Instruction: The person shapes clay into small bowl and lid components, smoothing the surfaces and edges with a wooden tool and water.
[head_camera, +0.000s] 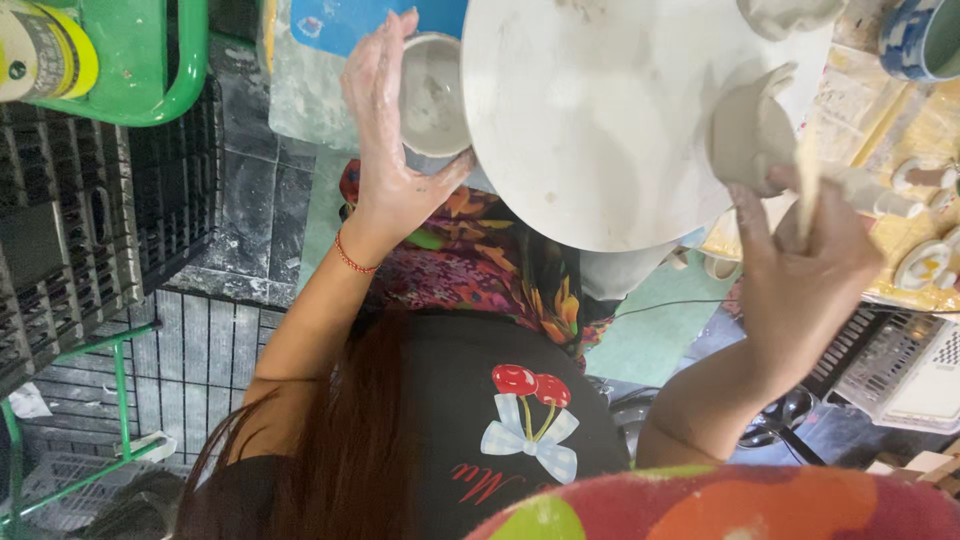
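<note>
Head view: looking down past the person's hair and dark top at a pottery bench; listed big to small.
Round board (600, 130): large, pale, clay-dusted disc filling top centre; its near edge hangs out over the person's lap, what holds it up is hidden.
Left hand (385, 130): clay-smeared, fingers spread fairly wide and laid flat against the side of the bowl, thumb hooked under near the board's edge; red string band on the wrist.
Right hand (800, 265): closed around a wooden stick, back of hand to camera, so finger detail is hidden.
Clay bowl (432, 95): small, grey, unfired-looking, just beside the board's left edge, over the lap and floor.
Clay piece (752, 135): lumpy grey form at the board's right rim, just above the right hand.
Wooden stick (806, 185): thin, pale, upright, its top alongside the clay piece.
Risk 1: bowl looks pressed rather than cupped; a slick palm could let it slide and drop.
Risk 2: stick tip so close could gouge or nudge the clay piece off the rim.
Risk 3: bumping the overhanging board could shift everything on it.
Risk 4: small painted cups (925, 265) at right sit near the elbow's path.
</note>
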